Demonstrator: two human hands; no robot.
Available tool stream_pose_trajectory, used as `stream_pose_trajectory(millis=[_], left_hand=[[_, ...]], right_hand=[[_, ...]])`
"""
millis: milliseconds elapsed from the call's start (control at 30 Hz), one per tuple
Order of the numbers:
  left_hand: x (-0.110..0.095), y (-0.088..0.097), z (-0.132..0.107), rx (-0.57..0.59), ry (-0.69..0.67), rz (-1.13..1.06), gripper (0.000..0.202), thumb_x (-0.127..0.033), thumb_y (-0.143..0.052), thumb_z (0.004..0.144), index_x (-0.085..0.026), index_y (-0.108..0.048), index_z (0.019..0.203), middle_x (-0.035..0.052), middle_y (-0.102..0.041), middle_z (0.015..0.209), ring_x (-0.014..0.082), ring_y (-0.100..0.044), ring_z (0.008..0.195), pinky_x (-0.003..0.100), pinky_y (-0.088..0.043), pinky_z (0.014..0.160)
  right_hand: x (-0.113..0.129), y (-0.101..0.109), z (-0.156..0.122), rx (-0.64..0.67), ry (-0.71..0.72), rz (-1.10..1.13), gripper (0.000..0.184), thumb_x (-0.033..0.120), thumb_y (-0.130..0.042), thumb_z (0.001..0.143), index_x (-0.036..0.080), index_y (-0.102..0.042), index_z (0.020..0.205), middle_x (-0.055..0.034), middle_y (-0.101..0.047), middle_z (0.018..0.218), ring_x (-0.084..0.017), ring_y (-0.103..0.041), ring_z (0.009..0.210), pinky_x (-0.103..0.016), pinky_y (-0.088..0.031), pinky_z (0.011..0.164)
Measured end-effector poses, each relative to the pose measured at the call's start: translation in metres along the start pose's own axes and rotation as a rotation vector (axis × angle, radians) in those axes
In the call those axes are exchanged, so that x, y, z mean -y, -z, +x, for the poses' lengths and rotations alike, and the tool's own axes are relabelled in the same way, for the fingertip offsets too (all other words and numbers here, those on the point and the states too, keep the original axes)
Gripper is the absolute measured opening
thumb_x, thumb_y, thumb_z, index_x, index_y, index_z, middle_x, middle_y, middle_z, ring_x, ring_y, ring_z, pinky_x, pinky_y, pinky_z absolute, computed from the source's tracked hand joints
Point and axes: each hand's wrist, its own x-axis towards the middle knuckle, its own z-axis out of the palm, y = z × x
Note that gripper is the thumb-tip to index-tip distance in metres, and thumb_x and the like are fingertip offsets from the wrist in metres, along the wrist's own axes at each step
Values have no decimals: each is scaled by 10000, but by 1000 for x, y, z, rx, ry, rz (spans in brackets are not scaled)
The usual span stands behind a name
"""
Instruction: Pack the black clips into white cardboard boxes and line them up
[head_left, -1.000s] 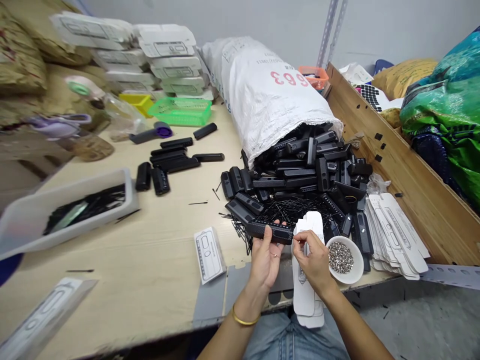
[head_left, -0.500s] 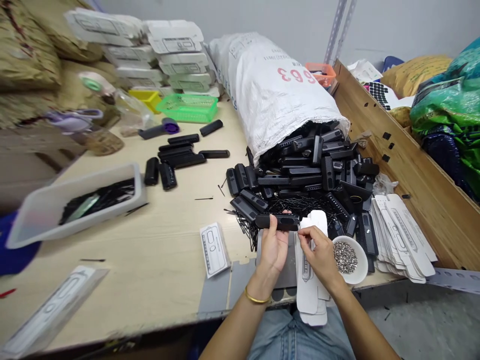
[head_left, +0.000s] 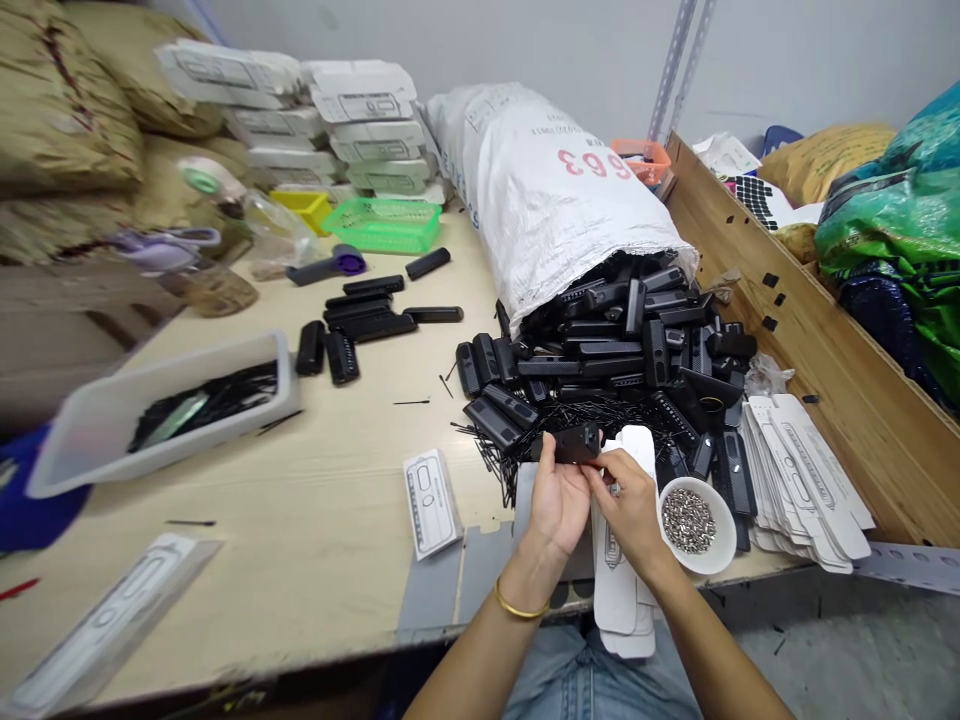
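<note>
Black plastic casing: one piece, held above the near edge of the bench, just in front of the heap it matches.

Left hand: fingers closed around the casing from below, thumb on its near face; gold bangle on the wrist.

Right hand: fingers pinched together against the casing's right end. Whether anything small sits between them cannot be told.

White card sleeve: flat under both hands, overhanging the bench edge.

White bowl: just right of the right hand, holding small silver screws.

Flat white cards: fanned stack, right of the bowl.

Heap of black casings: spilling from the mouth of a white woven sack that lies on its side.

Thin black pins: loose scatter at the foot of the heap, just behind the hands.

White tray: well to the left, holding more black pins.

Green basket: far side of the bench, beside stacked white packs.
</note>
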Motion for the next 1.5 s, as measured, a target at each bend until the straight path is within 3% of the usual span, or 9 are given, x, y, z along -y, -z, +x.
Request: stream_pose_trajectory(millis=[200, 400, 467, 600, 733, 833, 1133, 1500], left_hand=[[4, 2, 1, 5, -54, 26, 337, -297, -371, 932, -81, -624, 983, 118, -684, 868, 183, -653, 840, 340, -516, 894], [3, 4, -4, 33, -30, 16, 369, -302, -372, 932, -42, -615, 1028, 139, -680, 956, 190, -644, 928, 315, -481, 945], [-1, 2, -7, 48, -25, 18, 369, -303, -381, 931, -42, -602, 1069, 152, -662, 1041, 191, -624, 993, 300, -474, 952], [-10, -1, -8, 7, -121, 42, 296, -240, -444, 914, -91, -565, 1139, 134, -642, 1102, 180, -616, 1018, 303, -478, 944], [-15, 4, -7, -1, -239, 95, 269, -159, -482, 890, -148, -542, 1152, 111, -638, 1113, 189, -626, 1009, 350, -483, 941], [-14, 8, -7, -12, -232, 104, 264, -152, -457, 900, -157, -532, 1154, 114, -633, 1118, 191, -624, 1018, 357, -484, 941], [-13, 8, -12, -33, -167, 81, 260, -179, -440, 912, -122, -537, 1147, 137, -639, 1101, 207, -596, 1078, 358, -486, 951], [-11, 18, -14, -4, -198, 133, 283, -176, -482, 890, -138, -529, 1167, 139, -631, 1125, 229, -609, 1054, 364, -498, 920]], right_hand=[[-1, -1, 9, 41, -127, 64, 60, 176, -561, 797, 165, -619, 795, -30, -597, 782, -151, -546, 715, -255, -450, 634], [-14, 2, 19, 289, -198, 262, 137, 234, -593, 764, 159, -621, 876, -13, -604, 744, -155, -562, 696, -259, -459, 638], [-20, 3, 19, 261, -232, 424, 114, 253, -596, 761, 162, -590, 828, 5, -582, 709, -134, -549, 652, -238, -455, 595], [-22, 7, 15, 66, -370, 675, 164, 310, -606, 778, 161, -538, 779, 16, -558, 679, -88, -509, 536, -205, -434, 506], [-14, 12, 9, 0, -407, 720, 174, 307, -663, 753, 152, -617, 816, -11, -608, 737, -101, -564, 584, -234, -487, 580], [-9, 13, 4, -6, -417, 729, 180, 309, -668, 754, 162, -646, 856, -22, -636, 793, -117, -598, 631, -262, -514, 635], [1, 15, -4, -108, -217, 293, 153, 309, -549, 853, 183, -632, 823, -14, -645, 787, -143, -594, 739, -262, -464, 679], [-1, 13, -5, -146, 60, 214, 114, 197, -512, 874, 186, -607, 812, -23, -618, 768, -149, -576, 756, -280, -453, 695]])
